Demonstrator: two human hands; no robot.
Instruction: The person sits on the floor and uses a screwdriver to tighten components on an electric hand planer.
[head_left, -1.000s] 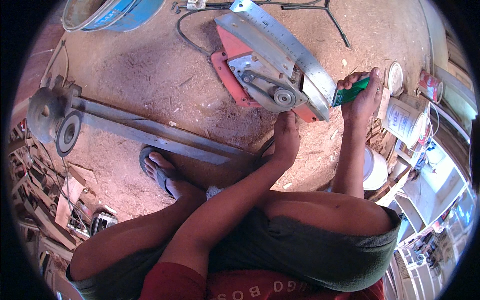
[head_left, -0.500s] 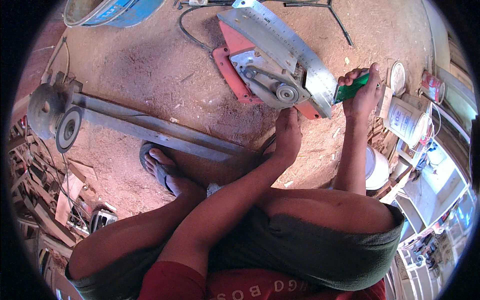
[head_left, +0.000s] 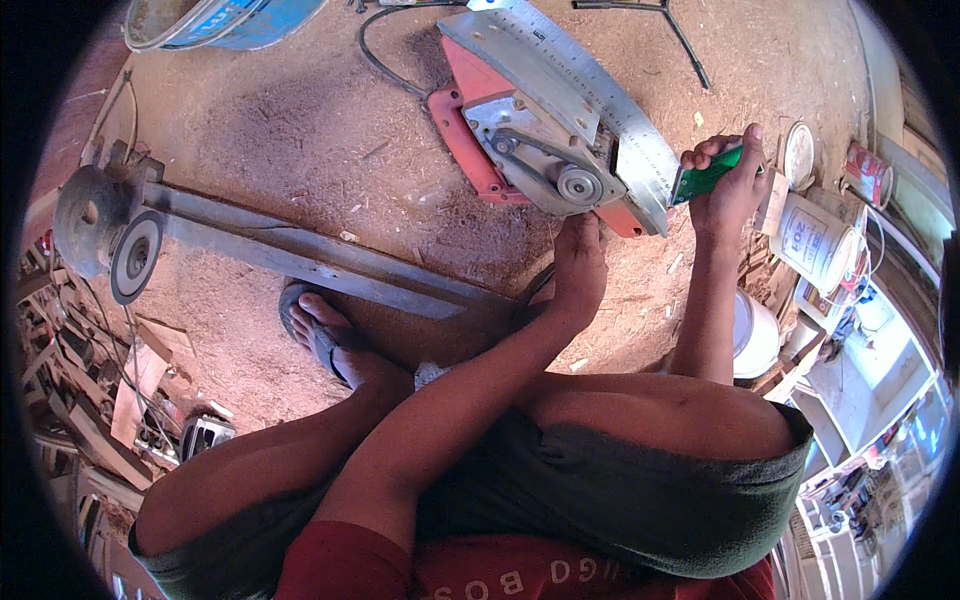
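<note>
A red electric planer (head_left: 482,160) lies tipped on its side, its belt and pulley showing and its metal sole upright. Along that sole runs a steel square's ruled blade (head_left: 570,70), with a green handle (head_left: 705,175) at the right end. My right hand (head_left: 728,190) is closed round the green handle, thumb on top. My left hand (head_left: 580,260) is closed on the planer's near edge below the pulley; its fingertips are partly hidden under the machine.
A bench grinder (head_left: 95,220) and long metal bar (head_left: 310,255) lie left of me, near wood scraps (head_left: 95,430) and my sandalled foot (head_left: 330,340). A blue drum (head_left: 260,25) and black tubing (head_left: 680,50) are ahead; buckets (head_left: 815,240) and white shelving (head_left: 860,370) stand right.
The planer, square and both hands have shifted slightly up and right in the view, while surrounding things moved a little upward too. Both grips look the same.
</note>
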